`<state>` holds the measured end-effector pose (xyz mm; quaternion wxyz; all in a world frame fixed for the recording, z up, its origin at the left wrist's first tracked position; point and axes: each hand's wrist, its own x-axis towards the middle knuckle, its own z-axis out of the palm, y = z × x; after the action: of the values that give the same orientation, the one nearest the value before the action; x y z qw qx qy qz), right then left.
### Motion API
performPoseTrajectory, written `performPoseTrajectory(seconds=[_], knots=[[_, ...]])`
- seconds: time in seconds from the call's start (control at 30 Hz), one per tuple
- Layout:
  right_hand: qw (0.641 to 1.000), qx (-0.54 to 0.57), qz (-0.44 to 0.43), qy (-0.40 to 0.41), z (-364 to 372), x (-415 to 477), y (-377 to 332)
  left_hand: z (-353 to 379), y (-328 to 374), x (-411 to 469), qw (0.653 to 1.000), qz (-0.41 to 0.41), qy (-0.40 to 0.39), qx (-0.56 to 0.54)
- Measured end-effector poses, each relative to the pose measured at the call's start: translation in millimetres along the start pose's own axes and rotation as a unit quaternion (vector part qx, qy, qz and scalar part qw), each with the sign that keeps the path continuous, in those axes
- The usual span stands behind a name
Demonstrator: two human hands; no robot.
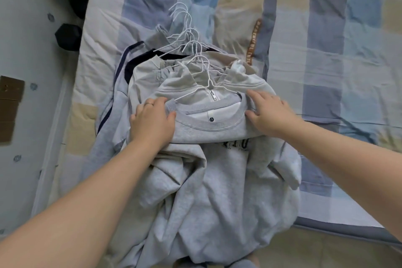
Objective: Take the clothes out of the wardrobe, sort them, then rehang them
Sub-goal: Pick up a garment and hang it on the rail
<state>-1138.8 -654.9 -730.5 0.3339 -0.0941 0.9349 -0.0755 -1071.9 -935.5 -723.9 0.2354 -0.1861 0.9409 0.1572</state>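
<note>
Floor (315, 252): pale strip at the near edge, right of centre.
Grey sweatshirt (208, 185): top of the clothes pile, front up. Its rumpled body spills over the near edge of the bed. Dark lettering shows across the chest, partly folded under.
Left hand (152, 119): on the left shoulder of the grey sweatshirt. Thumb and fingers are curled and pinch the left end of the ribbed collar (208, 126). There is a ring on one finger.
Right hand (268, 113): on the right shoulder of the same sweatshirt. Fingers are spread and nearly straight, lying flat on the cloth, with the thumb pointing toward the collar. No pinch seen.
Zip top (189, 91): pale grey, directly under the sweatshirt and just beyond its collar. Its short metal zipper is at centre.
Beige garment (145, 72): next layer down, showing at the left and far side of the zip top.
Navy-trimmed garment (127, 61): lowest visible layer, its dark edge curving out on the left.
Wire hangers (191, 48): white, several. The hooks are bunched and fan away from the pile toward the far side.
Quilt (330, 54): blue, grey and cream checks, under the whole pile.
Pillow (235, 6): same check, beyond the hooks.
Wall (26, 54): pale, at the left.
Dark object (68, 37): beside the bed's left edge; unclear what it is.
</note>
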Motion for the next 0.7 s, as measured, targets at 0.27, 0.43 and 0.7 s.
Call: performPoseTrajectory(seconds=[0.27, 0.43, 0.7], knots=[[0.998, 0.042, 0.025, 0.026, -15.5, 15.2, 8.5, -23.0, 11.5, -8.8, 0.988, 0.055, 0.093, -0.107], [0.992, 0.097, 0.017, 0.075, -66.7, -6.2, 17.8, -68.1, 33.1, -27.1, 0.971, 0.103, 0.150, -0.157], [0.976, 0.133, 0.007, 0.175, -152.3, -91.7, 24.3, -154.6, 74.6, -64.8, 0.955, 0.144, 0.213, -0.151]])
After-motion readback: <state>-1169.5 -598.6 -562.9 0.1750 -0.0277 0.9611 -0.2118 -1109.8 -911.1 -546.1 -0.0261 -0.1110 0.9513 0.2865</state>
